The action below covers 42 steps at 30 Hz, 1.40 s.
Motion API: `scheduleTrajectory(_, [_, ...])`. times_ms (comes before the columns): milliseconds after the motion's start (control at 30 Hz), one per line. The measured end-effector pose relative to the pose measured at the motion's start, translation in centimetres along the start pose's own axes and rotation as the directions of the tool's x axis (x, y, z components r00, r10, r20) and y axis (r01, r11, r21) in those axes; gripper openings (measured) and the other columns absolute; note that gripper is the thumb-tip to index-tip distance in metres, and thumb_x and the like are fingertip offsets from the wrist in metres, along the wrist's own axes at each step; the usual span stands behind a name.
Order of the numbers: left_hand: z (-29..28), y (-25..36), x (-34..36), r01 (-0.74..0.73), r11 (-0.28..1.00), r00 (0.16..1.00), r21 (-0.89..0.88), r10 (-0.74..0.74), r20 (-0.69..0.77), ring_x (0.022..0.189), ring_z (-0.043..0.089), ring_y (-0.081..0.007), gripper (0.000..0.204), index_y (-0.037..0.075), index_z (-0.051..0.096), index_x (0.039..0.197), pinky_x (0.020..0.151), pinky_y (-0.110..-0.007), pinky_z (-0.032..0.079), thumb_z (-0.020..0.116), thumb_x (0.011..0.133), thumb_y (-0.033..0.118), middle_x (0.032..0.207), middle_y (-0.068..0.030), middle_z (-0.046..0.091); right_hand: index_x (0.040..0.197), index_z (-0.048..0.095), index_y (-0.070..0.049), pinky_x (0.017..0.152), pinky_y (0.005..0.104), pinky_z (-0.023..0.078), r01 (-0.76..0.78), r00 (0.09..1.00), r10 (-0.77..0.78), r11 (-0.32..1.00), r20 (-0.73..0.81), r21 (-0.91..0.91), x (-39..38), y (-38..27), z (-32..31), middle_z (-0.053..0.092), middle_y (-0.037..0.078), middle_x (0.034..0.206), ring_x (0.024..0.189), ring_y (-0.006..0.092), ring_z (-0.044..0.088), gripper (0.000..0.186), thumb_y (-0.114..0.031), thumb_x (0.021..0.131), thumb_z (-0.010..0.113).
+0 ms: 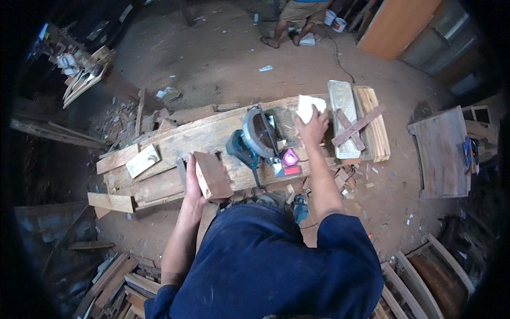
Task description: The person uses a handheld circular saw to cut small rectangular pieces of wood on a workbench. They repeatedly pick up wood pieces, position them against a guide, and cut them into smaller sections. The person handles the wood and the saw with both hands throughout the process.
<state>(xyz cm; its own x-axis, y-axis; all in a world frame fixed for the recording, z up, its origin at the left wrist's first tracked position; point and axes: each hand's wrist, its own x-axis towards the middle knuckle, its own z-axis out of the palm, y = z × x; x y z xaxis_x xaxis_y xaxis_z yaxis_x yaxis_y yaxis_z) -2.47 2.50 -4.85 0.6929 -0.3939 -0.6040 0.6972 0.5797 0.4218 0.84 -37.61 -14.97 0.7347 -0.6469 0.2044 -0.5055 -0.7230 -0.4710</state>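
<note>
My left hand (195,187) is wrapped around the left side of a thick brown wood block (213,176), held over the near edge of the wooden bench (204,130). At the far right of the bench my right hand (314,127) grips a pale, nearly white block (308,106), its fingers bent over the near side. Between the hands rests a teal circular saw (256,135). A pink tape measure (290,157) lies below my right hand, beside a small flat tool with a red patch (291,170).
Right of my right hand stand stacked boards (372,122) with crossed dark sticks (358,127) on top. Short planks (118,158) lie at the bench's left end. Offcuts litter the floor near a teal power tool (300,209). Another person's legs (300,24) show at the top.
</note>
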Motion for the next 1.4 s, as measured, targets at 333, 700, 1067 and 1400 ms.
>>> scheduleTrajectory(333, [4.3,0.0,-1.2,-0.014,1.0,0.993,0.0,0.014,0.119,0.115,0.065,-0.0309,0.091,0.006,0.048,0.146,0.098,-0.049,0.055,0.041,0.093,0.079,0.131,-0.0191,0.062,0.146,0.05,0.0,0.105,0.0368,0.045,-0.552,0.675,-0.276,0.427,0.685,0.716,-14.3,-9.4,-2.3,0.067,0.011,0.126,0.121,0.0236,0.06,0.062,-0.032,0.098,0.071])
scheduleTrajectory(700, [3.3,-3.2,0.4,-0.01,0.927,0.98,0.376,-0.066,0.189,0.137,0.047,-0.0274,0.061,0.008,0.044,0.15,0.114,-0.049,0.037,0.041,0.108,0.052,0.149,-0.0137,0.051,0.144,0.05,0.002,0.102,0.0323,0.047,-0.419,0.811,-0.257,0.372,0.526,0.828,-18.0,-6.9,-9.6,0.064,0.009,0.129,0.116,0.0153,0.059,0.047,-0.014,0.101,0.064])
scheduleTrajectory(1067, [0.8,-1.5,3.5,0.294,0.937,0.848,-0.189,-0.164,0.504,0.099,0.061,-0.0283,0.039,0.009,0.059,0.127,0.097,-0.048,0.047,0.046,0.104,0.037,0.103,-0.0092,0.064,0.122,0.069,-0.002,0.107,0.0433,0.046,0.218,0.711,-0.675,0.478,0.197,0.851,-23.0,-15.3,-14.4,0.061,0.021,0.136,0.131,0.0353,0.055,0.054,-0.029,0.08,0.088])
scheduleTrajectory(1400, [-1.2,2.6,2.1,0.144,0.931,0.889,0.337,-0.271,0.37,0.124,0.058,-0.0275,0.056,0.008,0.047,0.147,0.113,-0.046,0.041,0.042,0.108,0.046,0.14,-0.015,0.058,0.132,0.059,0.0,0.052,0.0223,0.048,-0.766,0.617,-0.149,0.112,0.773,0.633,-25.7,-17.3,-9.8,0.065,0.001,0.084,0.06,0.0075,0.06,0.045,-0.028,0.099,0.07])
